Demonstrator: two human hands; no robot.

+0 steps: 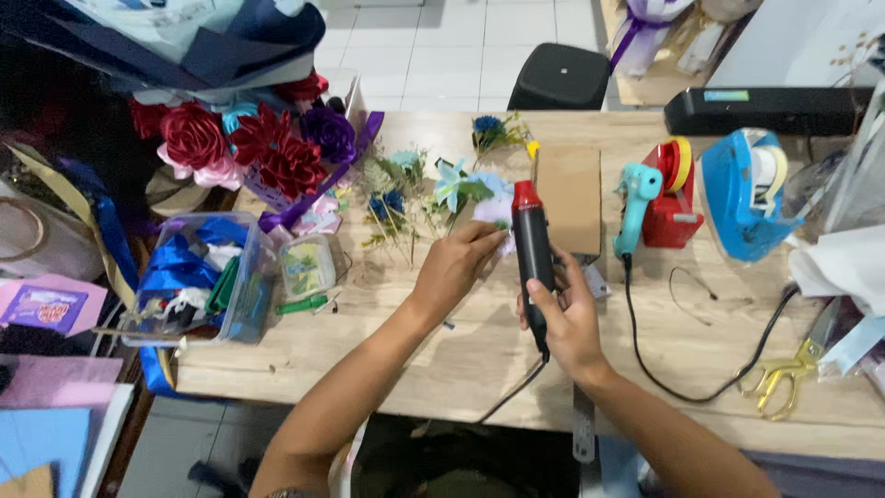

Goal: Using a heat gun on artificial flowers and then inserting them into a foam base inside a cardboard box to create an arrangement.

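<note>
Right, head view only. Right hand [567, 318] clenched round a black heat tool with a red tip [532, 244], long axis near vertical in frame, nozzle pointing away from the body toward the small pale flower piece [498, 210]. Left hand [456, 263] pinches that piece on the wooden table [415, 360], just left of the nozzle, so the left hand is nearer to it. Teal glue gun [636, 198] lies well right, untouched. Gold scissors [784, 378] sit at the far right. Fingertip contact on the flower is hidden; can't make out what exactly is pinched. Tool cord runs off the table's near edge.
</note>
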